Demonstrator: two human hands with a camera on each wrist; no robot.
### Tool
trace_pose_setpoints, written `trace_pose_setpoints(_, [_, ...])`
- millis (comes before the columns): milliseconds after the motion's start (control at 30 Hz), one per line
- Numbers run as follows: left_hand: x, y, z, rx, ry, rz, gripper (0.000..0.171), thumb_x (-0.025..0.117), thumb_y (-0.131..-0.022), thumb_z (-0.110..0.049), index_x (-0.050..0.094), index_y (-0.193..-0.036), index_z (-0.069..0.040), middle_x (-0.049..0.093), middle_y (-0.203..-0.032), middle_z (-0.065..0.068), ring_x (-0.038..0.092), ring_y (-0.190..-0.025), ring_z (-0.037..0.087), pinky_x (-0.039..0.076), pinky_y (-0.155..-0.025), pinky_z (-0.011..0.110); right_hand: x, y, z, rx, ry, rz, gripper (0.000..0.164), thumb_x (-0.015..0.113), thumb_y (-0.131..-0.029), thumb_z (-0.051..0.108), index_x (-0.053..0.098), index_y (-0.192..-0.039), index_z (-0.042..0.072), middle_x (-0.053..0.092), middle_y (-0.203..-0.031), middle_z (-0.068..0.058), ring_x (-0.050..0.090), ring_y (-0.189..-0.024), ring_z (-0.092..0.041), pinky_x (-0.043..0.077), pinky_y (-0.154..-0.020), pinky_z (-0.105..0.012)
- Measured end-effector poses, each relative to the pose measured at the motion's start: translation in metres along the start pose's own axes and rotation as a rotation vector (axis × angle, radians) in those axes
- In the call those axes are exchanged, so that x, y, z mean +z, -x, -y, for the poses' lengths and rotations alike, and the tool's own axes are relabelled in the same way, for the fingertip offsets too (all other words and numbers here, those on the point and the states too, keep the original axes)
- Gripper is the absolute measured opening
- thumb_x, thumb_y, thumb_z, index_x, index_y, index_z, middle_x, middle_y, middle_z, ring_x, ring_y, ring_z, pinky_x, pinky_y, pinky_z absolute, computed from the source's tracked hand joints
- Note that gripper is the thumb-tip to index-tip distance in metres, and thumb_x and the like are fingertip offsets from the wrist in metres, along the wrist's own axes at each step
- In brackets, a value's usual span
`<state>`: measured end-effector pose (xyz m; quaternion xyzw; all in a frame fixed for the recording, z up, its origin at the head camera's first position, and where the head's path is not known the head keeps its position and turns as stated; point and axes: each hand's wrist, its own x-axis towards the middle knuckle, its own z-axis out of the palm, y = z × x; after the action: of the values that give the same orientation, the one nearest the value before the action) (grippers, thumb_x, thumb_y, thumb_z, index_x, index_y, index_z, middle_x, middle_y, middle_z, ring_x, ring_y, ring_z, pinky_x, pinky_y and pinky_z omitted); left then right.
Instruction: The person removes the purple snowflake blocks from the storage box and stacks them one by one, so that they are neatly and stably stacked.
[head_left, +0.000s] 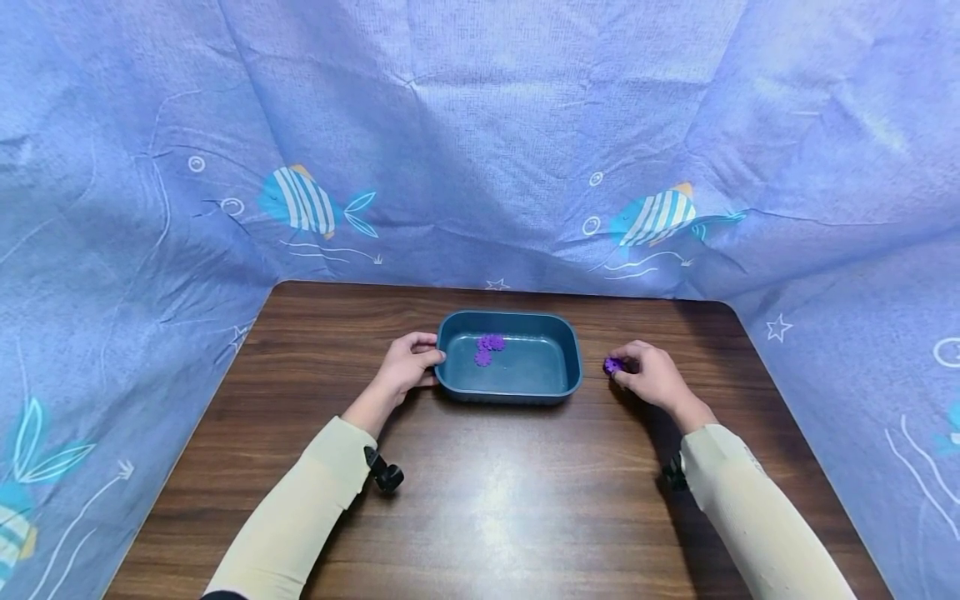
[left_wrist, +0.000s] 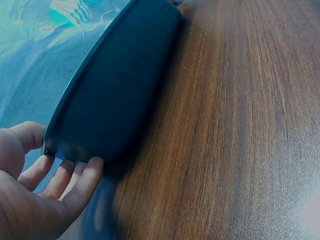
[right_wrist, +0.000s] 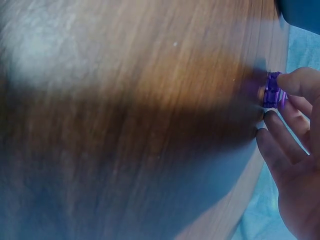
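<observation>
A dark teal, rounded rectangular bin [head_left: 506,393] stands on the table. Several small purple toothed discs [head_left: 483,357] lie inside it, toward its left side. My left hand [head_left: 407,363] grips the bin's left end; in the left wrist view the thumb is at the rim and the fingertips [left_wrist: 95,161] touch the outer wall. To the right of the bin, my right hand [head_left: 651,375] pinches purple toothed pieces [right_wrist: 271,90] between thumb and fingers, close to the tabletop. They look like more than one piece together, but the fingers partly hide them.
The brown wood-grain table [head_left: 495,483] has its far edge just behind the bin. A blue cloth [head_left: 480,167] printed with fish hangs behind the table and along both sides. Black straps with small devices [head_left: 386,473] sit at both wrists.
</observation>
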<state>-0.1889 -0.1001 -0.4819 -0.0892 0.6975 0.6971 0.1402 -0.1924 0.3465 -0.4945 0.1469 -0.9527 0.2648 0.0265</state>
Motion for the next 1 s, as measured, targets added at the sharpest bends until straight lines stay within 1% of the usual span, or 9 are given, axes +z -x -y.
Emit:
trace_pose_setpoints(300, [0.0000, -0.0014, 0.0028, -0.001, -0.001, -0.001, 0.046, 0.068, -0.093, -0.001, 0.056, -0.137, 0.003, 0.062, -0.112, 0.012, 0.070, -0.096, 0.026, 0.065, -0.070, 0.034, 0.0032, 0.0006, -0.0015, -0.004, 0.019, 0.001, 0.027, 0.077, -0.087, 0.007, 0.074, -0.113, 0.001, 0.071, -0.111, -0.016, 0.066, -0.100, -0.034, 0.053, -0.090, -0.053])
trace_pose_setpoints(567, [-0.0003, -0.0014, 0.0014, -0.003, 0.000, 0.004, 0.046, 0.068, -0.094, 0.000, 0.055, -0.138, 0.004, 0.062, -0.112, 0.011, 0.069, -0.098, 0.027, 0.066, -0.073, 0.036, 0.0040, -0.0002, -0.0035, -0.003, 0.029, -0.012, 0.027, 0.077, -0.086, 0.010, 0.074, -0.112, 0.003, 0.072, -0.109, -0.014, 0.066, -0.097, -0.032, 0.053, -0.086, -0.049])
trace_pose_setpoints(733, [-0.0001, -0.0004, 0.0008, 0.003, 0.001, 0.002, 0.046, 0.068, -0.093, -0.001, 0.055, -0.137, 0.003, 0.063, -0.112, 0.011, 0.069, -0.098, 0.026, 0.066, -0.072, 0.035, 0.0055, -0.0002, -0.0049, -0.014, 0.032, -0.025, 0.028, 0.078, -0.085, 0.009, 0.075, -0.112, 0.002, 0.072, -0.109, -0.015, 0.066, -0.098, -0.033, 0.053, -0.086, -0.051])
trace_pose_setpoints(833, [0.0000, 0.0005, -0.0003, -0.002, 0.000, 0.001, 0.046, 0.069, -0.093, -0.002, 0.056, -0.137, 0.003, 0.062, -0.113, 0.011, 0.069, -0.099, 0.026, 0.065, -0.073, 0.034, 0.0054, -0.0008, -0.0041, -0.007, 0.031, -0.023, 0.029, 0.078, -0.085, 0.011, 0.074, -0.112, 0.002, 0.071, -0.110, -0.016, 0.066, -0.097, -0.033, 0.053, -0.085, -0.049])
trace_pose_setpoints(1000, [-0.0005, 0.0006, -0.0008, -0.012, -0.007, 0.005, 0.046, 0.068, -0.094, -0.002, 0.056, -0.138, 0.002, 0.062, -0.117, 0.013, 0.069, -0.101, 0.026, 0.065, -0.074, 0.034, 0.0021, -0.0009, -0.0011, 0.017, 0.010, 0.003, 0.030, 0.077, -0.086, 0.010, 0.073, -0.114, 0.001, 0.071, -0.109, -0.016, 0.065, -0.094, -0.031, 0.053, -0.082, -0.045])
